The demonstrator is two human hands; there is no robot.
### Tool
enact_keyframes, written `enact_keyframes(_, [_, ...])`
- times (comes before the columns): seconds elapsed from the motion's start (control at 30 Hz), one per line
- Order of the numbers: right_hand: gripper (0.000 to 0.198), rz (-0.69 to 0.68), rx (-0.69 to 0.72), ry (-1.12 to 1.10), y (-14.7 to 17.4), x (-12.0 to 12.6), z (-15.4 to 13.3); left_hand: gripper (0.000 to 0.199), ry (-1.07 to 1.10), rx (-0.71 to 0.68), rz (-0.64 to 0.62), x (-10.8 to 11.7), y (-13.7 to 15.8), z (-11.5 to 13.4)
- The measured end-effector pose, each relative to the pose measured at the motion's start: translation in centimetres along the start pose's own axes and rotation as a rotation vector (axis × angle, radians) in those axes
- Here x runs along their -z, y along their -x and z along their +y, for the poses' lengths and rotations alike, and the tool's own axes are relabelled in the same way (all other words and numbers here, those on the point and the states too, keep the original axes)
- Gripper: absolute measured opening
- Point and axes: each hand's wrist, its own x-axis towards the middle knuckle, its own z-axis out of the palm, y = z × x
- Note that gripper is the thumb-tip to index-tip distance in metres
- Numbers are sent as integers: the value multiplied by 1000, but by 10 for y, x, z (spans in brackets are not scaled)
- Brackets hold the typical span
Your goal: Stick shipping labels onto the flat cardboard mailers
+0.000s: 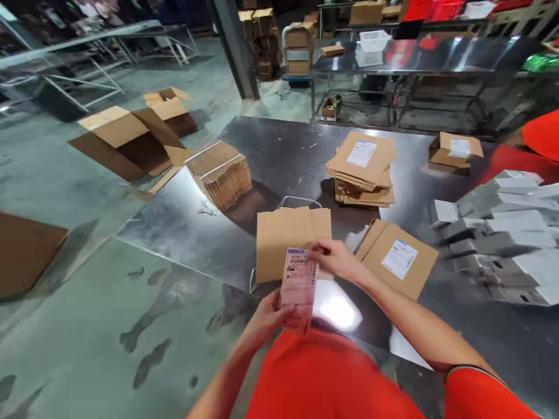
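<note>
Between my hands is a printed shipping label [299, 285] with barcodes and a blue strip along its top. My left hand [269, 314] pinches its lower left part. At the upper right corner, the fingers of my right hand [334, 257] are closed on the label's edge. Under and beyond it lies a flat brown cardboard piece [279, 233] on the metal table, with a thin white strap loop [299, 199] showing behind it. Right of my right hand rests a flat cardboard carton [410, 267] bearing a white label [399, 259].
A strapped cardboard bundle [222, 171] sits left on the table [279, 145]. Stacked flat cartons [362, 160] and a small labelled box [454, 148] are farther back. White boxes [510, 238] pile up at right, beside a person in red [541, 137]. Open cartons [117, 131] stand on the floor.
</note>
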Motion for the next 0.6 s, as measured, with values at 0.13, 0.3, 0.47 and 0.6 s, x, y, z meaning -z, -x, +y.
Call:
enact_keyframes(0.13, [34,-86,-29,-29,9,-25,-1,90,88,-180,174,3,9,16])
enact_keyframes(0.3, [29,-135,125,212,24,-37,-4,37,68,-201,411,-17,-12,11])
enact_keyframes(0.47, [27,-83,232,466,-20,-26,9,46,107,-124,474,-20,-31,-31])
enact_keyframes(0.6, [20,-27,209,648,-92,-18,21,52,148,-48,431,-13,-36,-66])
